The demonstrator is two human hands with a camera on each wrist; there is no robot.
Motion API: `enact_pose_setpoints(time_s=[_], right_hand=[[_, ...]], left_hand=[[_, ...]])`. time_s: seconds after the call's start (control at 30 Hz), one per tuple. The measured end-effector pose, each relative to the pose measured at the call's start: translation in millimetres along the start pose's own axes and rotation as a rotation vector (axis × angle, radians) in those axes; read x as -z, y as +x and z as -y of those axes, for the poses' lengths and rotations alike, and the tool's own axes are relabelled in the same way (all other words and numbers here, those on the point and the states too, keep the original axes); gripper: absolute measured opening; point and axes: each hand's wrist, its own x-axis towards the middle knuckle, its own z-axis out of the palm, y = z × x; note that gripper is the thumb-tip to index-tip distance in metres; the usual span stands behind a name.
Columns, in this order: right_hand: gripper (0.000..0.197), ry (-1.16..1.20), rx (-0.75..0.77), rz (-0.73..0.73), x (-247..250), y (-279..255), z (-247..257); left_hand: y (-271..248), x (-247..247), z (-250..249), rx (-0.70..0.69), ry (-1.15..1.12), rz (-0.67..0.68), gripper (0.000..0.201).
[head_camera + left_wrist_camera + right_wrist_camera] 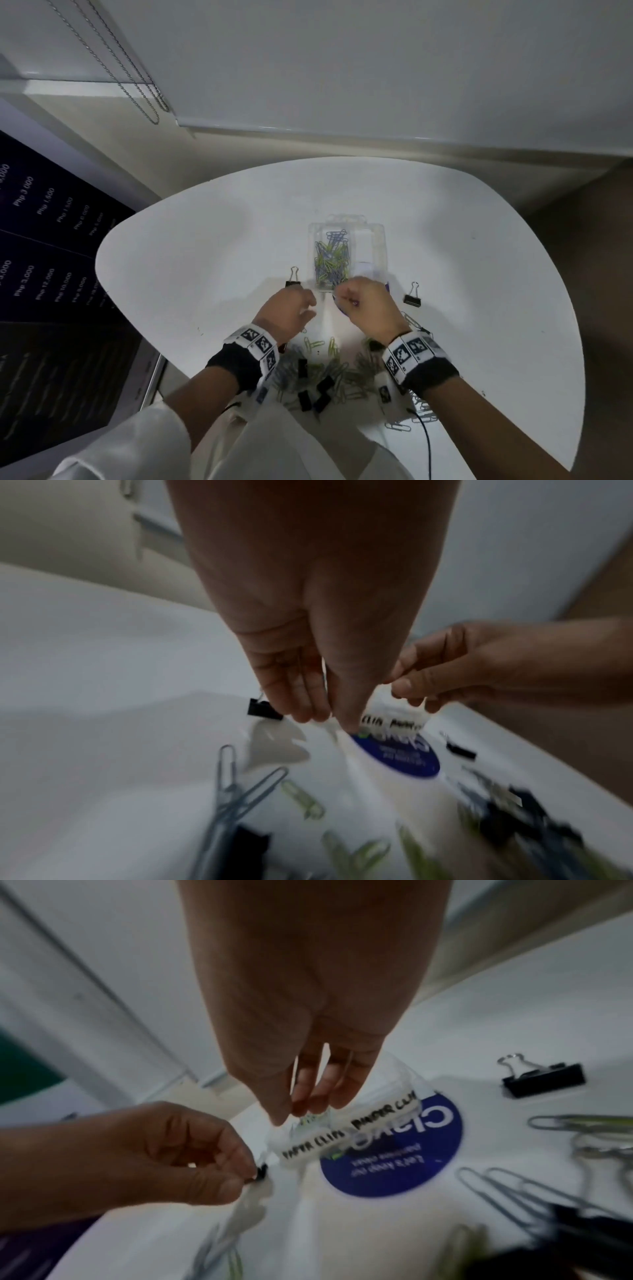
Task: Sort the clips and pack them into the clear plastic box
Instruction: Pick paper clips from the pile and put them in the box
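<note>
The clear plastic box (373,246) stands mid-table, its left compartment holding green and blue paper clips (331,260). Handwritten labels mark its near wall (346,1133), which also shows in the left wrist view (394,723). My right hand (363,301) hovers at that near edge, and its fingertips (308,1110) pinch a thin wire paper clip. My left hand (291,308) is just to the left, fingers (318,712) bunched and pointing down; whether they hold anything is hidden. Loose paper clips (329,370) and black binder clips (322,390) lie piled near my body.
One binder clip (293,280) lies left of the box and another (412,297) right of it. A round blue sticker (390,1150) is on the white table (191,260) under my hands. More silver clips (399,425) sit at the near right edge beside a black cable.
</note>
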Motion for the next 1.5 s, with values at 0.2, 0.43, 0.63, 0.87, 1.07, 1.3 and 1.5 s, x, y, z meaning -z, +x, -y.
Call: enact_pose_setpoints(time_s=[0.2,0.43,0.63,0.87,1.07,1.3,1.5], right_hand=[[0.026,-0.431,0.155,0.397,-24,-34,-19],[0.006,-0.496,0.267,0.283,-48,-53,-41],[0.009,-0.498,0.195,0.293,-49,-57,-34],[0.018,-0.119,-0.037,0.132,-38,-58,-30],[0.005,0.198,-0.081,-0.176,-13,-19,5],[0.020,0.163,-0.158,-0.228,-2,19,6],[0.012,-0.028,-0.020,0.073,1,-21,-11]], left_hand=[[-19,-25,12,-0.096,0.304,0.249,0.045],[-27,-36,5,-0.169,0.438,0.286,0.028],[-26,-36,0,-0.157,0.596,0.315,0.038],[-24,-31,8,-0.068,0.052,0.137,0.015],[6,-3,-18,-0.022,-0.367,-0.274,0.008],[27,1,-18,0.053,-0.367,-0.354,0.017],[-9,-4,4,-0.068,-0.035,0.073,0.025]])
